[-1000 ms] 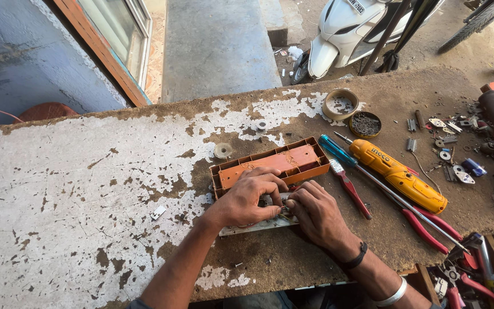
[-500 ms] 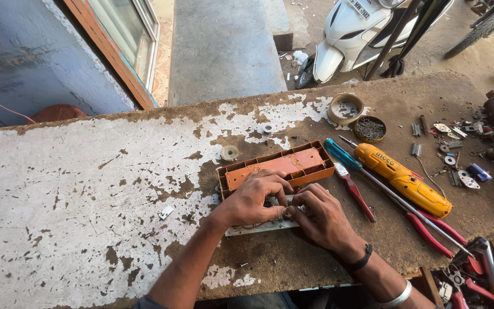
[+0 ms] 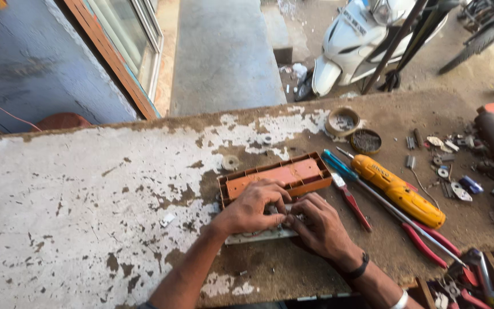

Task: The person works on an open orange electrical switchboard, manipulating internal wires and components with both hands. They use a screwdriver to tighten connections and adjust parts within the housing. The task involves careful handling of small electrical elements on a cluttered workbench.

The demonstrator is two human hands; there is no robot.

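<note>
An orange plastic box-shaped housing lies on the worn wooden workbench. Just in front of it lies a pale flat plate, mostly hidden under my hands. My left hand presses down on the plate's left part with fingers curled. My right hand rests on its right part, fingertips meeting the left hand's at a small part I cannot make out.
Right of the housing lie a blue-handled screwdriver, a yellow power screwdriver and red-handled pliers. Two round tins and small metal parts sit further right. A white scooter stands beyond the bench.
The view has shifted slightly. Both hands stay on the plate in front of the orange housing, with only small finger movement.
</note>
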